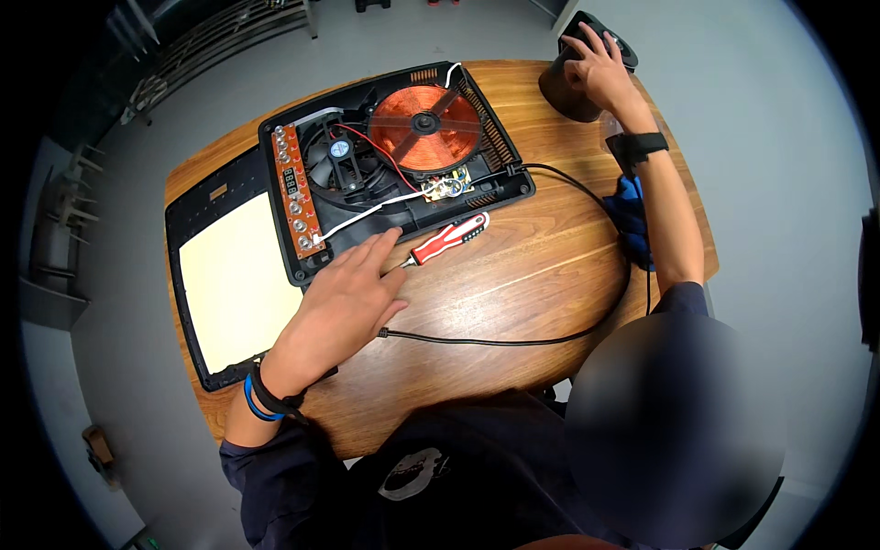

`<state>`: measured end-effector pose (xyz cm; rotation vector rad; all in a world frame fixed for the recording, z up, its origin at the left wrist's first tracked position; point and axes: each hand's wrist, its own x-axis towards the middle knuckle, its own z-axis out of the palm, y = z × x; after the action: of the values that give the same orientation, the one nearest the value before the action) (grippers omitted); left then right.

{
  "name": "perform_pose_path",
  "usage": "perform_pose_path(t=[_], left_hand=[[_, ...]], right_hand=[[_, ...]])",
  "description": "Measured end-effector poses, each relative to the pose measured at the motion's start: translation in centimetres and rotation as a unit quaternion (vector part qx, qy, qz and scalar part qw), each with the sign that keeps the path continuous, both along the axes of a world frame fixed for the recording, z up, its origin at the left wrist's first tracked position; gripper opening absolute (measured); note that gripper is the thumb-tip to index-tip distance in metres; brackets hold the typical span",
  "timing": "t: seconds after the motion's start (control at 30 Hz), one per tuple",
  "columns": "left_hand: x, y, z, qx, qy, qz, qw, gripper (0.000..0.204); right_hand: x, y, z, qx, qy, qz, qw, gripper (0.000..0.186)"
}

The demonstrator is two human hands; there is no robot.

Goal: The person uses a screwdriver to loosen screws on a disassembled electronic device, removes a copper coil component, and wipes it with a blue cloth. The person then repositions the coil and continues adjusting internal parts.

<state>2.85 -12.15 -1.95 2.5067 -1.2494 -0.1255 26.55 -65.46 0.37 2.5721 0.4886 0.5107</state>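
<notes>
Left hand (pixel 344 298) flat on the table (pixel 532 275), grip spread, fingertips just touching the red-and-white screwdriver (pixel 449 238), which lies just in front of the opened induction cooker (pixel 394 165). Right hand (pixel 600 69) stretched far right of the cooker, fingers curled over a dark round object (pixel 564 92). Cooker's glass top panel (pixel 234 275) lies to its left. Black power cord (pixel 550 335) loops in front; blue cloth (pixel 632 215) at right.
</notes>
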Motion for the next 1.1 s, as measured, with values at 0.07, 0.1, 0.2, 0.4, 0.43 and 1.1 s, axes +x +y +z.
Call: perform_pose_path(t=[0.07,0.1,0.2,0.4,0.43,1.1], left_hand=[[0.0,0.1,0.0,0.003,0.004,0.006,1.0,0.037],[0.0,0.2,-0.1,0.003,0.001,0.01,1.0,0.037],[-0.4,0.5,-0.3,0.002,0.003,0.017,1.0,0.037],[0.2,-0.1,0.3,0.002,0.012,0.002,1.0,0.037],[0.2,0.0,0.3,0.005,0.01,0.004,1.0,0.037],[0.3,0.2,0.5,0.015,0.009,0.014,1.0,0.035]], right_hand=[[-1.8,1.7,0.4,0.043,-0.047,0.094,0.994,0.008],[-3.3,2.7,0.8,0.064,-0.069,0.142,0.985,0.009],[-8.2,3.1,1.9,0.287,0.159,-0.002,0.945,0.01],[-13.8,-8.9,-6.2,0.203,0.189,-0.13,0.952,0.013],[-14.0,-9.0,-6.3,0.192,0.219,-0.152,0.945,0.014],[-19.5,5.4,1.4,0.255,0.378,-0.017,0.89,0.012]])
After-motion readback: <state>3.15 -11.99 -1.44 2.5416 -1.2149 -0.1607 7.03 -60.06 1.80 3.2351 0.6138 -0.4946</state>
